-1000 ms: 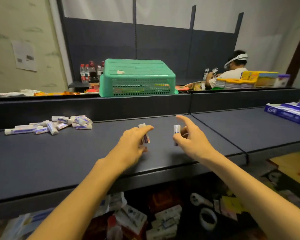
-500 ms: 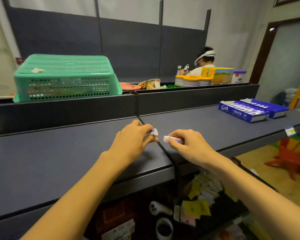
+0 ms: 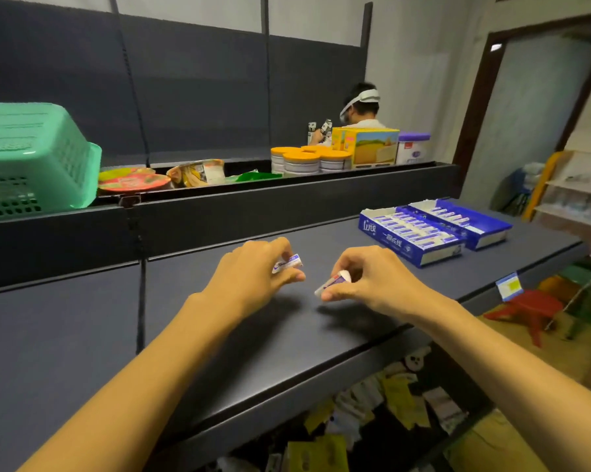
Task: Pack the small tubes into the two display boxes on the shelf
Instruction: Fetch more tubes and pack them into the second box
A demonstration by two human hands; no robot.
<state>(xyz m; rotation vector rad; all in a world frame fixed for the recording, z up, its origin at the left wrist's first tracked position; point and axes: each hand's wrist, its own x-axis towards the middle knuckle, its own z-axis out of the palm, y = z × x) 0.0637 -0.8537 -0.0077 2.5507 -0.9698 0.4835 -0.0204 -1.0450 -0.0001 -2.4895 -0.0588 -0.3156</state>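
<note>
— What was held in the left hand [image 3: 253, 270]?

— A small white and blue tube [image 3: 288, 263] was pinched between curled fingers and thumb, its end sticking out to the right, above the dark shelf [image 3: 83, 335].

— And the right hand [image 3: 372, 277]?

— A second tube [image 3: 333, 282] was gripped there in the same way, tilted, with its lower end pointing down and left. The fingers were curled round it; neither hand was seen spread flat.

— Were the two hands touching?

— No, they were kept just apart, side by side over the shelf.

— Where were the display boxes?

— Two blue display boxes [image 3: 413, 233] were set side by side on the same shelf, to the right of the hands and well apart from them. Rows of tubes were seen lying in both.

— Anything else noted?

— A green basket [image 3: 31, 158] was seen upside down on the ledge behind, at the left.
</note>
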